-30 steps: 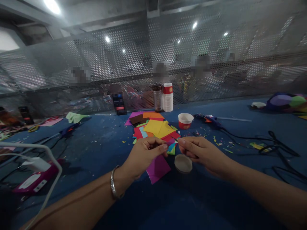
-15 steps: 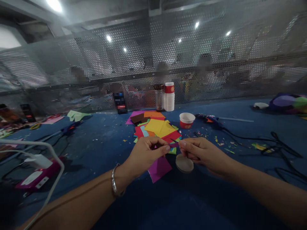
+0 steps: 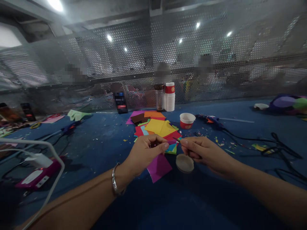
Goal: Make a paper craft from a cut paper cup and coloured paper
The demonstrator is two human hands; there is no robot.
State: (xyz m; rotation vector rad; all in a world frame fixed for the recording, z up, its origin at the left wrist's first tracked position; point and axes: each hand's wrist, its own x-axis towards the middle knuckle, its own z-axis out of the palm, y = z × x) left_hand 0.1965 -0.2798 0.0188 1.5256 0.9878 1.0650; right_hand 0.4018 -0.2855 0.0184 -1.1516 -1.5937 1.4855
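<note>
Left hand (image 3: pixel 147 154): at mid-frame, curled nearly closed, pinching a small purple piece (image 3: pixel 171 141) between thumb and forefinger.
Right hand (image 3: pixel 201 150): right of centre, closed around a thin dark tool (image 3: pixel 177 139), mostly hidden in the grip.
Purple piece: at the frame's centre, between both hands, right beside the tool's tip; impossible to tell whether touching.
Purple sheet (image 3: pixel 159 169): below centre, flat on the blue table (image 3: pixel 105 150), partly behind the left hand.
Disc (image 3: pixel 184 164): below centre, pale and round, just right of the sheet.
Paper pile (image 3: pixel 157 126): at centre, behind the hands, in yellow, orange, red, green and brown.
Cup (image 3: pixel 187 122): right of the pile, upright, red and white.
Cup stack (image 3: pixel 169 100): upper centre, just beside a clear jar (image 3: pixel 159 99).
Scraps (image 3: pixel 224 143): scattered right of centre.
Bracelet (image 3: pixel 114 180): lower left, around the left wrist.
</note>
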